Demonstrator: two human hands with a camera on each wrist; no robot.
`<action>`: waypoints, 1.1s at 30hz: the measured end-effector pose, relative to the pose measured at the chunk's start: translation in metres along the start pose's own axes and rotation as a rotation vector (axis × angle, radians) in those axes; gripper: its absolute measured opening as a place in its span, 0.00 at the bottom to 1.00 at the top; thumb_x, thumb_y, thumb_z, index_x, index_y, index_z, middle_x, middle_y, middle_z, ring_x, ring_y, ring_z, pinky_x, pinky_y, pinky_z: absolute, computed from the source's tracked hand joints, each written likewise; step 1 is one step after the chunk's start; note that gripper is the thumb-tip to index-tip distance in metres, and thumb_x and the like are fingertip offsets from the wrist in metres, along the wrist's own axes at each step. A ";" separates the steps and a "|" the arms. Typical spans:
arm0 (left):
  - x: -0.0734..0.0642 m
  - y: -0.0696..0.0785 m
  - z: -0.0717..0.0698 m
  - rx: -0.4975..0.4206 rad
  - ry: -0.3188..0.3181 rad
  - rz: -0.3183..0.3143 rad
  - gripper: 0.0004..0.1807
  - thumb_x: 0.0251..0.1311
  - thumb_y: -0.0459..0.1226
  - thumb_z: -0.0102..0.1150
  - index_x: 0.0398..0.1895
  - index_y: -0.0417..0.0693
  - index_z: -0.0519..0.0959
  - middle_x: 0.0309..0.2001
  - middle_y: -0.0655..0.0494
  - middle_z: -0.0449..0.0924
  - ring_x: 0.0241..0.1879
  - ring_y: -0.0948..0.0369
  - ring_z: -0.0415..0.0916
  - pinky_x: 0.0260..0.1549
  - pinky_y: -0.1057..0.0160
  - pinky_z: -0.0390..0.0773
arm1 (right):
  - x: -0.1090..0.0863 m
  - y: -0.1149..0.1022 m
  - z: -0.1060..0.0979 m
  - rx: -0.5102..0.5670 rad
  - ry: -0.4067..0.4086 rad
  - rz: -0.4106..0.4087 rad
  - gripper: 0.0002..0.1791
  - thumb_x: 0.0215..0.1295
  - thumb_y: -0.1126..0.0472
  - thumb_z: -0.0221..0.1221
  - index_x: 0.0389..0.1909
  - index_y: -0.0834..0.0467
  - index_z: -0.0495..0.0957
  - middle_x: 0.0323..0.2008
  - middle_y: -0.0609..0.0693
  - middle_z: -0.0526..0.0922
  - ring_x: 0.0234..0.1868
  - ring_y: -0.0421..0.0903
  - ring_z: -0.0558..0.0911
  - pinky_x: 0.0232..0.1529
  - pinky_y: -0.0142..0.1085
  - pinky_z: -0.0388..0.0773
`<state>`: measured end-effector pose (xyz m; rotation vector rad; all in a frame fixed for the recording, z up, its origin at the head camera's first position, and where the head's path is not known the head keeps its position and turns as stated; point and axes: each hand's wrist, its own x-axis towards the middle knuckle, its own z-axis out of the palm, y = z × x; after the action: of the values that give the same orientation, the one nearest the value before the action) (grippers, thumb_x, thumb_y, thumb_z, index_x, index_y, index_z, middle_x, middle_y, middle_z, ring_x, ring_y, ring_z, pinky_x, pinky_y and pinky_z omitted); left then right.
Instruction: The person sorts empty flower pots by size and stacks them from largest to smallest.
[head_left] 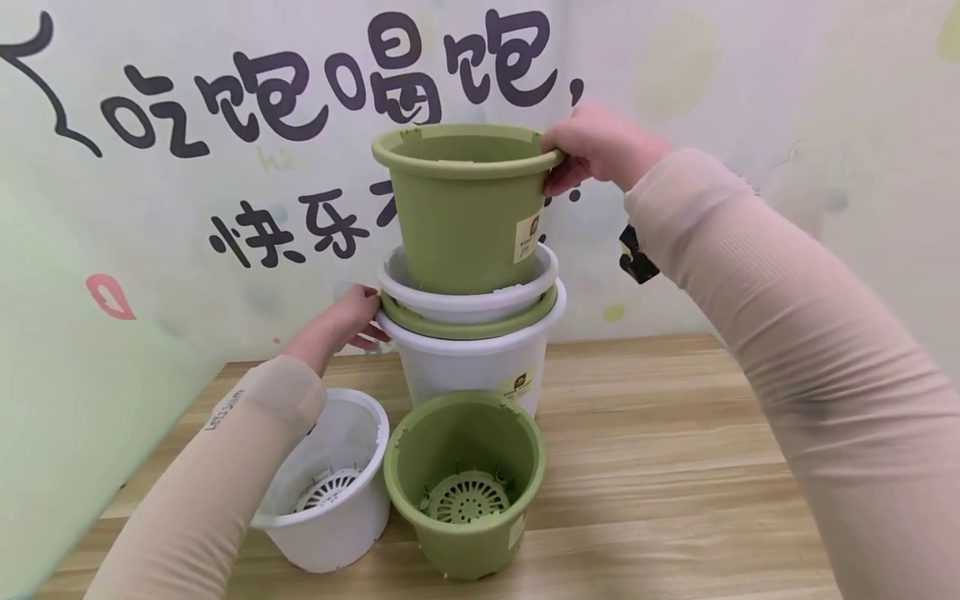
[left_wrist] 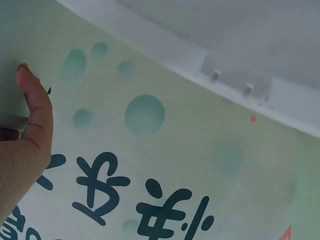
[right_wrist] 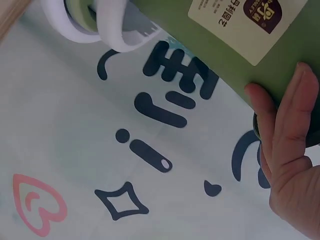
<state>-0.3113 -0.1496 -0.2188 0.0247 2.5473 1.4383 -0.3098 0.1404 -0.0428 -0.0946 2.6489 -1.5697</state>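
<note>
Nearest to me on the wooden bench sit two loose flowerpots, side by side and touching. The white pot is on the left and leans a little towards me, showing a slotted drain disc in its bottom. The green pot is on the right, also tilted my way, with the same kind of disc inside.

My left arm, in a pale sleeve, passes over the white pot. Just behind the two loose pots stands a stack. Its base is a large white pot with a small label near its lower edge. A green rim shows nested inside it, and a white rim sits inside that.

My left hand rests at the left side of the stack, at the level of the base pot's rim. Its fingers look relaxed rather than clasped, and in the left wrist view the thumb is straight.

The top green pot stands upright with its bottom inside the white rim, most of its body still above the stack. My right hand holds it by the right side of its rim, the grip pinched closed with the thumb under the lip. The right wrist view shows fingertips against the green wall beside its cream label.

Behind everything is a pale wall with large dark painted characters.
</note>
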 end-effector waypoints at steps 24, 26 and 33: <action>0.000 -0.002 0.000 -0.010 0.007 0.021 0.20 0.68 0.35 0.21 0.59 0.35 0.57 0.35 0.47 0.72 0.22 0.64 0.75 0.24 0.66 0.78 | 0.021 0.066 0.037 0.017 -0.014 -0.009 0.07 0.57 0.73 0.46 0.23 0.66 0.71 0.16 0.51 0.76 0.13 0.43 0.79 0.24 0.34 0.81; 0.000 -0.003 0.000 -0.014 0.008 0.021 0.20 0.68 0.34 0.21 0.57 0.36 0.57 0.35 0.47 0.72 0.22 0.64 0.75 0.24 0.66 0.77 | 0.023 0.071 0.039 0.026 -0.016 -0.012 0.08 0.55 0.73 0.46 0.21 0.66 0.71 0.15 0.51 0.75 0.13 0.43 0.79 0.23 0.34 0.81; 0.002 -0.004 0.000 -0.026 0.014 0.017 0.16 0.67 0.33 0.23 0.50 0.38 0.60 0.34 0.47 0.72 0.24 0.62 0.76 0.24 0.65 0.78 | 0.031 0.084 0.045 0.024 -0.004 -0.029 0.10 0.52 0.75 0.46 0.16 0.62 0.68 0.15 0.50 0.71 0.11 0.42 0.77 0.19 0.31 0.79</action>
<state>-0.3131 -0.1513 -0.2228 0.0318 2.5450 1.4829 -0.3384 0.1389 -0.1382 -0.1347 2.6367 -1.6076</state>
